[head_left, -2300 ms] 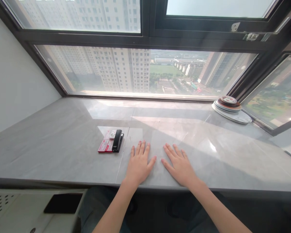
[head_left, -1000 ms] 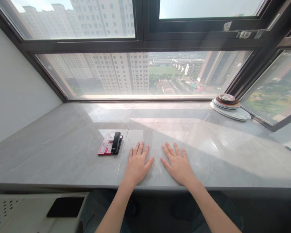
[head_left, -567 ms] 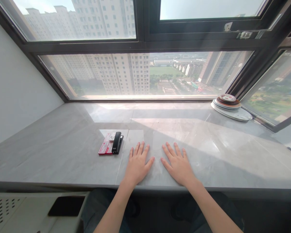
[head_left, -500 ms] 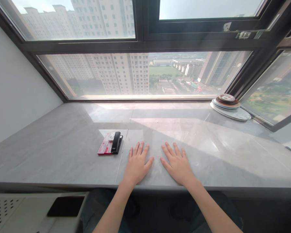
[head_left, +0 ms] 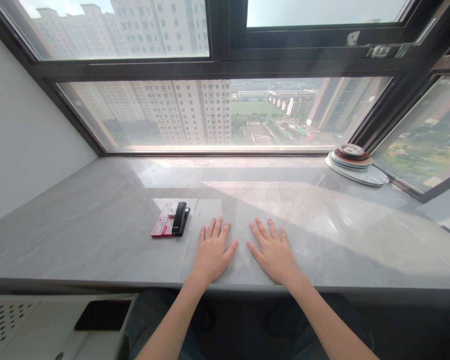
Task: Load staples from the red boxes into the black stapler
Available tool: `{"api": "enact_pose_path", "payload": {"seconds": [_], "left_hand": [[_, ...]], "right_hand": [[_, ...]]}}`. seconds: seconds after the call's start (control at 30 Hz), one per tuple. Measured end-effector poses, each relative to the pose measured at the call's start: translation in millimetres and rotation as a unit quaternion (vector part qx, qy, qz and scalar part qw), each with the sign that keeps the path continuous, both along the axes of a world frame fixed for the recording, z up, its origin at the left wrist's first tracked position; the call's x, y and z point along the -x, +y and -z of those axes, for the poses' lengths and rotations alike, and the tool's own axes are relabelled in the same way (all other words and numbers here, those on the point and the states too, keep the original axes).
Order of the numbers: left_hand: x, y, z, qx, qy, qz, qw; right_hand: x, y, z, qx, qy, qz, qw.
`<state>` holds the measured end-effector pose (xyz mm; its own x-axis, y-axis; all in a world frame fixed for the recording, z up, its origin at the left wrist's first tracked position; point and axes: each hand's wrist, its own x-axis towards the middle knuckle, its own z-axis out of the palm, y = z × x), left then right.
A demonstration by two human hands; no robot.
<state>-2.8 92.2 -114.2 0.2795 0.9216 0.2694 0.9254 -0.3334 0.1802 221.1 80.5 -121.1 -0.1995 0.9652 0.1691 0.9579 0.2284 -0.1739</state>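
Observation:
My left hand (head_left: 212, 254) lies flat on the grey stone sill (head_left: 108, 250), fingers spread and holding nothing. To its right, my right hand (head_left: 273, 254) rests palm down in the same way, also empty. Bare stone shows between the two thumbs. A black stapler (head_left: 179, 219) stands to the left of my left hand, apart from it. Against the stapler's left side are small red and white boxes (head_left: 158, 227), partly covered by a small whitish packet (head_left: 170, 210).
A stack of plates or lids (head_left: 356, 167) sits in the far right corner by the window frame (head_left: 225, 70). Below the sill's front edge at the left is a white cabinet (head_left: 30, 330) with a dark rectangular opening or panel (head_left: 103, 315). A white wall (head_left: 30, 130) bounds the left.
The whole view has shifted very slightly upward. Both hands and the stapler keep their places on the sill.

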Motion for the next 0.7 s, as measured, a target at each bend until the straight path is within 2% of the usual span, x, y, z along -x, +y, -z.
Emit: {"api": "enact_pose_path", "payload": {"seconds": [0.7], "left_hand": [[-1.5,-0.1,1.0,0.002,0.002,-0.006,1.0]], "right_hand": [[1.2,-1.1,-0.5,-0.004,-0.012,0.003,1.0]]}}
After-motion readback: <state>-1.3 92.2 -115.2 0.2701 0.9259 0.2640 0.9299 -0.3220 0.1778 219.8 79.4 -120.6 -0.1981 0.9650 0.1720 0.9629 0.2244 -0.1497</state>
